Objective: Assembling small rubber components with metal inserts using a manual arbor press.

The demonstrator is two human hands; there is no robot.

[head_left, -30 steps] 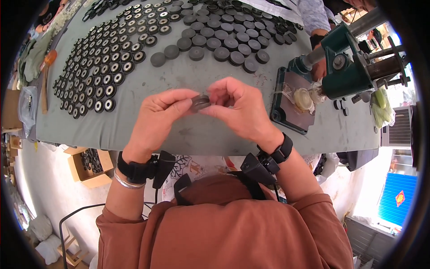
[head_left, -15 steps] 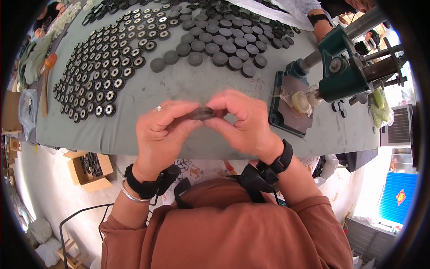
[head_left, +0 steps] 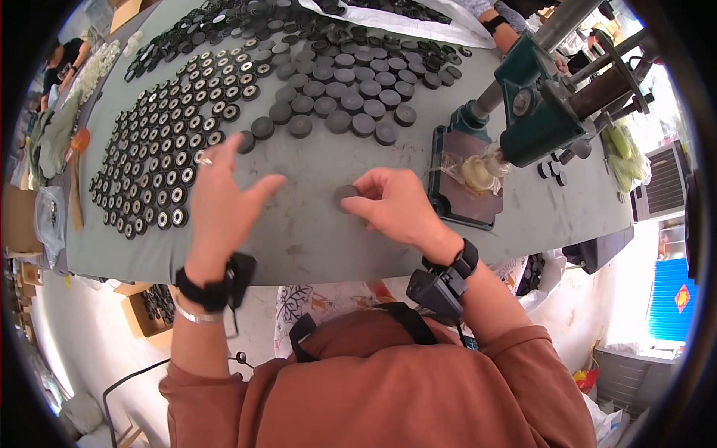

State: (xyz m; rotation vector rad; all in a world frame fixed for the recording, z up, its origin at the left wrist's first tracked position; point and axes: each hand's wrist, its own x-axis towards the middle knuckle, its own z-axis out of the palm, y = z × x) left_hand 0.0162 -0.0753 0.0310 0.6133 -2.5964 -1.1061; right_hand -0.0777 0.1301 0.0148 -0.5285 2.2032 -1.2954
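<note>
Between the thumb and fingers of my right hand (head_left: 396, 205) is a black round disc (head_left: 346, 196), held low over the table's middle. My left hand (head_left: 228, 198) is empty, thumb and fingers apart. Its fingertips reach up to a dark disc (head_left: 246, 142) that lies at the near left end of the grouped discs; whether they touch it I cannot tell. Black wheels with metal bearing centres (head_left: 171, 178) stand in rows left of this hand. Plain dark discs (head_left: 326, 105) spread out beyond both hands.
A green hand press (head_left: 534, 112) stands at the right, its base plate (head_left: 467, 183) on the grey-green table (head_left: 314, 250). Loose black parts (head_left: 216, 26) and a white sack (head_left: 418, 28) lie at the back. Another person's forearm (head_left: 502, 33) rests beyond. A cardboard box (head_left: 146, 313) sits below.
My hands have come apart. The left one has let go of the disc and moved left and up toward the grouped discs, while the right one keeps it. The whole view has shifted slightly.
</note>
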